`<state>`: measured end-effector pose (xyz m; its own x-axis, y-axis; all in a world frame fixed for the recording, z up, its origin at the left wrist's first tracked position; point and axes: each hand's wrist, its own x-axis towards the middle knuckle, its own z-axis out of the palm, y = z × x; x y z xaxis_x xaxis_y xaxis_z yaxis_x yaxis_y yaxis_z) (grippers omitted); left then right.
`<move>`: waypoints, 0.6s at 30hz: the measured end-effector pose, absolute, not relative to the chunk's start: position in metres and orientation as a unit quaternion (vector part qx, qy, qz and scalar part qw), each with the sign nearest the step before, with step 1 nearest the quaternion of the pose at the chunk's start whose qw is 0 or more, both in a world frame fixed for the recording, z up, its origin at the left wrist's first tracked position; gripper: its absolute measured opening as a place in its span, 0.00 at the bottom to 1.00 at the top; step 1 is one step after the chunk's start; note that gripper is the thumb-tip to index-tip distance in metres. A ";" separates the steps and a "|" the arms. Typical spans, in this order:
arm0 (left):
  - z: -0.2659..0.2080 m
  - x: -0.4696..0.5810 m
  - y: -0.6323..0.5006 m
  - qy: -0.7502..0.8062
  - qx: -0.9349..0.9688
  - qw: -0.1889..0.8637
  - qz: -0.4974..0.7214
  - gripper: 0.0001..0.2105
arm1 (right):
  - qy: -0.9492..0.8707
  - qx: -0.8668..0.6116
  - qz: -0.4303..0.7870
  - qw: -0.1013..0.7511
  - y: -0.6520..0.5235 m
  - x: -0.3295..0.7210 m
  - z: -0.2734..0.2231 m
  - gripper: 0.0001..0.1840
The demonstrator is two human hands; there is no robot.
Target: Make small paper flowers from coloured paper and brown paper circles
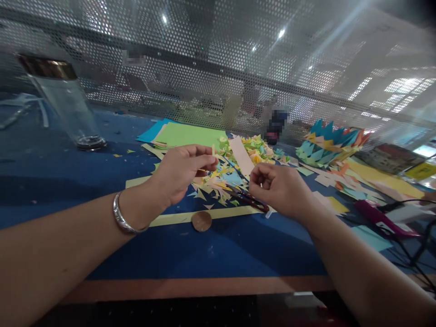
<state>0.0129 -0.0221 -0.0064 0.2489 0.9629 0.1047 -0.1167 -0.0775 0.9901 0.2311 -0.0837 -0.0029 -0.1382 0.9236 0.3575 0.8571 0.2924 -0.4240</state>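
Observation:
My left hand [185, 170] is closed in a pinch, with a small pale yellow paper strip [214, 150] showing at its fingertips. To the right, my right hand [277, 186] is curled shut with thumb and finger together. A thin dark blue piece [236, 169] reaches up to its fingers; whether they grip it I cannot tell. Below and between the hands, scissors with dark red handles [255, 202] lie on small paper cuttings [218, 184]. A long pale yellow paper strip [173, 219] lies nearer me, a round brown disc [201, 221] at its edge.
Green paper sheets [192, 135] lie behind my left hand, beside a cuttings heap [254, 147] with a pink strip [241, 154]. A glass bottle [70, 104] stands left. Right are a zigzag paper crown [330, 143], a magenta object [384, 220] and cables. Perforated metal screen [204, 59] behind.

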 end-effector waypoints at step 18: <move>0.001 0.012 -0.028 0.373 0.609 0.643 0.277 0.04 | -0.801 -0.526 0.070 0.278 -0.083 0.231 -0.005 0.02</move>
